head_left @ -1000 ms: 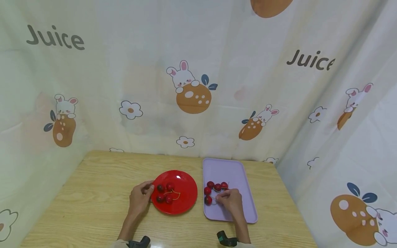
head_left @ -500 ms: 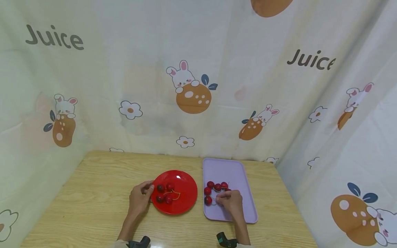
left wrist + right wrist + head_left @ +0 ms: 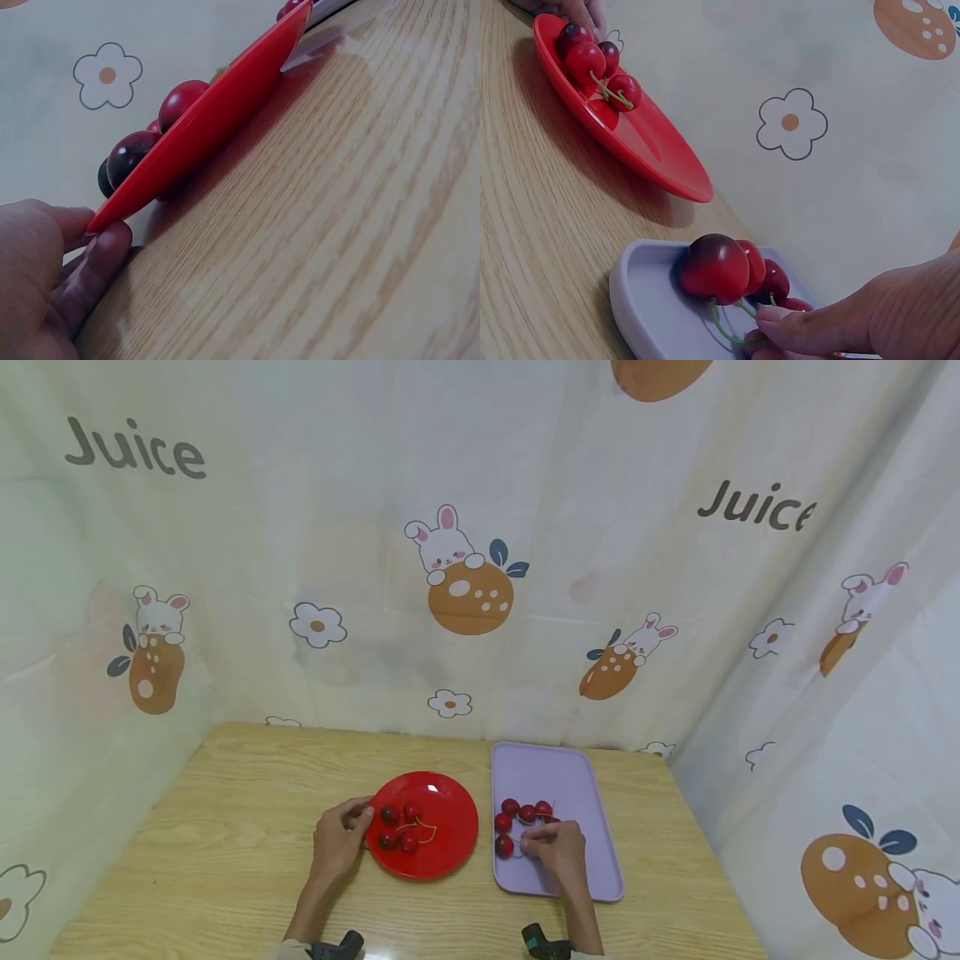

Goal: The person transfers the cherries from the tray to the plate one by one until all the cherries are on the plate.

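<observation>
My left hand [image 3: 337, 842] pinches the left rim of a red plate [image 3: 452, 853] between thumb and fingers. In the left wrist view the plate [image 3: 217, 124] stands just over the wooden table. Several dark red cherries with joined stems, such as this cherry [image 3: 408, 842], lie on its left half. To the right, my right hand [image 3: 558, 852] reaches into a lilac tray [image 3: 543, 770], thumb and finger pinching the green stem [image 3: 721, 326] of a cherry [image 3: 714, 268]. More cherries [image 3: 527, 813] sit along the tray's left side, some partly hidden by the hand.
The light wooden table [image 3: 247, 810] carries both plate and tray, with a narrow gap between them. A printed curtain [image 3: 360, 527] hangs behind the table and along its sides.
</observation>
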`<state>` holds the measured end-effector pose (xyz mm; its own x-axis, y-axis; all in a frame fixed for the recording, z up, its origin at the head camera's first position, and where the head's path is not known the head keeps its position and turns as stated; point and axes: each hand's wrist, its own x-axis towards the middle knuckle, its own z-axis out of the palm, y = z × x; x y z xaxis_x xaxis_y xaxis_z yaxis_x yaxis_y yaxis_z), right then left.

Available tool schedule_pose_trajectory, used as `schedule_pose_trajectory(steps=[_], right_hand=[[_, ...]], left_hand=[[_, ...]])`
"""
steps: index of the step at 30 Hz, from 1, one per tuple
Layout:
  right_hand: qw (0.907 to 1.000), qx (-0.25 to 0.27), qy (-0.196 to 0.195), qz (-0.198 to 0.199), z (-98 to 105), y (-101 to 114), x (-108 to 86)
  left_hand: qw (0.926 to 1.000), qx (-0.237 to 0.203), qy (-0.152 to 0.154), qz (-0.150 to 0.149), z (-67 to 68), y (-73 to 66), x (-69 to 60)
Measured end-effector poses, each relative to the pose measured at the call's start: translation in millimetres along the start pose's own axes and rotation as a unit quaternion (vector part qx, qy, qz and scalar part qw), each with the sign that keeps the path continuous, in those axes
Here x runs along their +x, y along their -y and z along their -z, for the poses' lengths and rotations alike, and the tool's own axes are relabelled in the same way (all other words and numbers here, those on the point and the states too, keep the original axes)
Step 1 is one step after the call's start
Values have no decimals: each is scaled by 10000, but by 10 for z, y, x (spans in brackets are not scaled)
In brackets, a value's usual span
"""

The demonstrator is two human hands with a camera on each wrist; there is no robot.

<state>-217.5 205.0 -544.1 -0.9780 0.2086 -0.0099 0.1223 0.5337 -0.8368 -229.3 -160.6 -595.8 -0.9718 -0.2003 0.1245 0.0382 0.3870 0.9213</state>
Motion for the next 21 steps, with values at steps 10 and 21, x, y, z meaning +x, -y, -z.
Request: schedule_pose_trajectory(steps=[10,21], right_hand=[[9996,261,36,30,-12,-11,-24],[9966,785,246,-34,15,-16,-7]], left_hand=[[10000,-16,53,-72,7,-12,-10],[10000,-43,25,-48,6,-2,-3]])
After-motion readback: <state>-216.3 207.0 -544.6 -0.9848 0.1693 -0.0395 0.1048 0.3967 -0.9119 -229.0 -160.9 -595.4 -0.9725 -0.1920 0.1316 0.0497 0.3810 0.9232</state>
